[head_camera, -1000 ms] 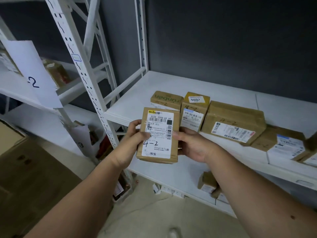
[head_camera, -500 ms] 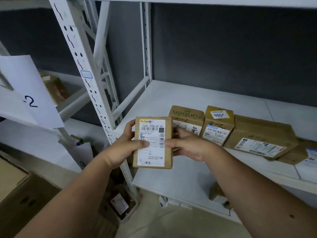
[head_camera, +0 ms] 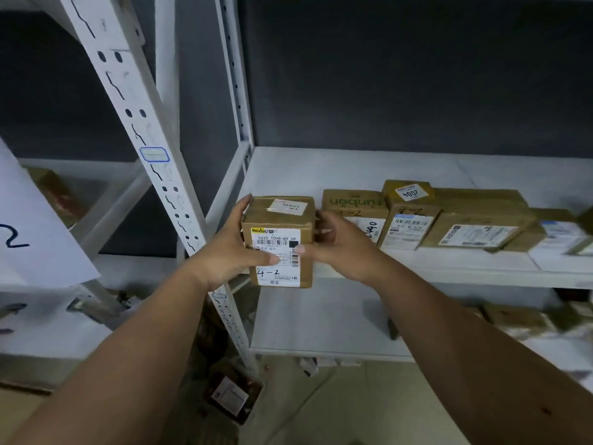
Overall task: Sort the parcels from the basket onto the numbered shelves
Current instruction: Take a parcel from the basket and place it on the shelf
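You're gripping the 4-2 parcel (head_camera: 278,242) with your left hand (head_camera: 229,252) and right hand (head_camera: 337,248), setting it at the shelf's (head_camera: 321,168) front-left corner beside the other 4-2 boxes (head_camera: 354,213), label facing out.

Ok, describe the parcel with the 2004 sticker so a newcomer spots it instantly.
Find the white shelf against the dark wall, with its row of brown parcels. The 2004 parcel stands second in that row, right of the runben box. Only it has a white "2004" sticker on top.
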